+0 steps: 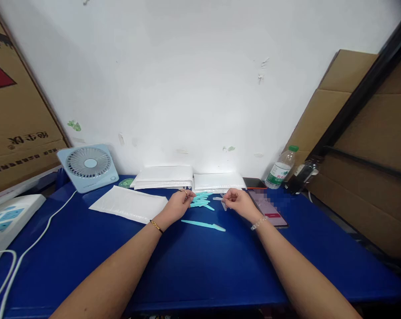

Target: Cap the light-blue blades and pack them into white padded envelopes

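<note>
**Turquoise razor-shaped sticks [203, 200] heaped on a blue table [200, 270]**

The heap lies between the person's two hands, its sticks crossed over one another. The left hand [178, 204] is at the heap's left edge, fingers bent and partly closed, the tips at the sticks; whether it has hold of one cannot be told. The right hand [237, 201] is just right of the heap, thumb and fingertips close together over small translucent slips [217, 198]; the fingers hide whether one is pinched.

A single turquoise stick [203, 225] lies apart on the near side of the heap, its wider end to the right. Left of the heap, a white padded envelope [129, 204] lies flat. Beyond the heap, near the wall, are a left envelope stack [163, 176] and a right envelope stack [218, 181]. Well left of the heap a light-blue fan [89, 166] leans back. Right of the heap, past the right hand, lies a smartphone [270, 207], screen up; farther right are a green-capped bottle [280, 169] and a dark bottle [300, 178].
</note>
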{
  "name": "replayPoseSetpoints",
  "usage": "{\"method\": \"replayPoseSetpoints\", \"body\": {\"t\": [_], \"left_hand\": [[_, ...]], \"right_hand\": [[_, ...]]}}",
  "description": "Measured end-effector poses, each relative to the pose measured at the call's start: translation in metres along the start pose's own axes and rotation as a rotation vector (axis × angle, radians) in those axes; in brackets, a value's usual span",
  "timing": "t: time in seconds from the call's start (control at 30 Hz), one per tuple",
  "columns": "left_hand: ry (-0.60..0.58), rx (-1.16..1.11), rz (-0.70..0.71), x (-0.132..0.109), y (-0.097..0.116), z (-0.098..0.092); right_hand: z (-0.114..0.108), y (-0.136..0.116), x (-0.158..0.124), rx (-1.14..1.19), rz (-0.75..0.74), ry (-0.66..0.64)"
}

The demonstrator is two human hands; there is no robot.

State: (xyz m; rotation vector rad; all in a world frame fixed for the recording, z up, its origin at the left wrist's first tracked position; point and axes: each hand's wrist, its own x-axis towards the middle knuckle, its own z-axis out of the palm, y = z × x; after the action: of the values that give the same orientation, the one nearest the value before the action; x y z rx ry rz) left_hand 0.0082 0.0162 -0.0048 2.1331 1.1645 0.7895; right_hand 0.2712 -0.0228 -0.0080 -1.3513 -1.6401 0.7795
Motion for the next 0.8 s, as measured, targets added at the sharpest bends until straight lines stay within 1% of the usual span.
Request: {"method": "replayPoseSetpoints", "body": {"t": [0.1, 0.2, 0.27, 0.33, 0.43, 0.67, 0.8], "left_hand": [[-0.003, -0.062, -0.03, 0.001, 0.0, -0.001], [-0.014, -0.08, -0.053, 0.001, -0.001, -0.002], [-0.024, -0.072, -0.058, 0.002, -0.002, -0.002], [-0.035, -0.062, -0.059, 0.002, -0.003, -0.001], [-0.04, -0.044, -0.057, 0.003, -0.006, -0.001], [-0.017, 0.008, -0.06, 0.002, -0.005, -0.002], [-0.008, 0.034, -0.031, 0.002, -0.004, -0.001]], "right_hand": [[0.0, 0.0, 0.002, 0.163, 0.029, 0.011], [-0.001, 0.001, 0.003, 0.279, 0.057, 0.047], [-0.001, 0.002, 0.004, 0.319, 0.065, 0.067], [-0.002, 0.002, 0.004, 0.306, 0.064, 0.08], [-0.002, 0.002, 0.003, 0.132, 0.037, 0.093], [0.005, 0.002, 0.002, -0.566, -0.184, 0.053], [0.014, -0.001, 0.005, -0.816, -0.245, 0.028]]}}
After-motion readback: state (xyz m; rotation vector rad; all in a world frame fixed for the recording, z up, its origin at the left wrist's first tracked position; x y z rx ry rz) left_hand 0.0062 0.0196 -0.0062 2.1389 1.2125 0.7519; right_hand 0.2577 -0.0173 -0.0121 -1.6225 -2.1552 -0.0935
